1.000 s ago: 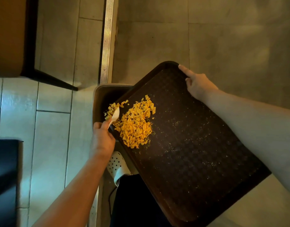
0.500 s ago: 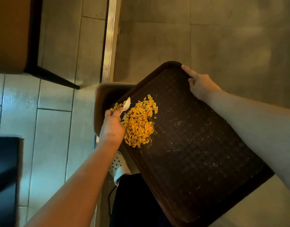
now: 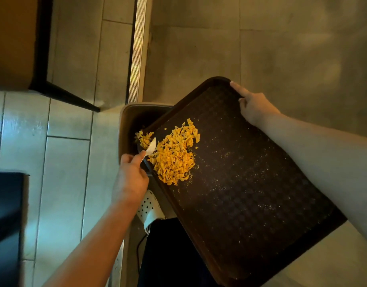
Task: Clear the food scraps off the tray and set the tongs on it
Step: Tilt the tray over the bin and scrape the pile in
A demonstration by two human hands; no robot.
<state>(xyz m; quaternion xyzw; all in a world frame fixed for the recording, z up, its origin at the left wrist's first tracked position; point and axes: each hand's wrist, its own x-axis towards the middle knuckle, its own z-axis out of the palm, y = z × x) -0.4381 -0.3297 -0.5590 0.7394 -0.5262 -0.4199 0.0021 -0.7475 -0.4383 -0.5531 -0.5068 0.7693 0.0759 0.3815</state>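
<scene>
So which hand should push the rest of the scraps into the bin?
Left. The left hand already holds the white spoon against the scraps at the bin; the right hand grips the tray.

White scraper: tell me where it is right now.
In the head view, the white scraper sits left of centre, pinched in the left hand, at the tray's left edge, between the main pile of yellow scraps and the bin.

1 head view, looking steeply down, close above tray (image 3: 251, 193)
</scene>
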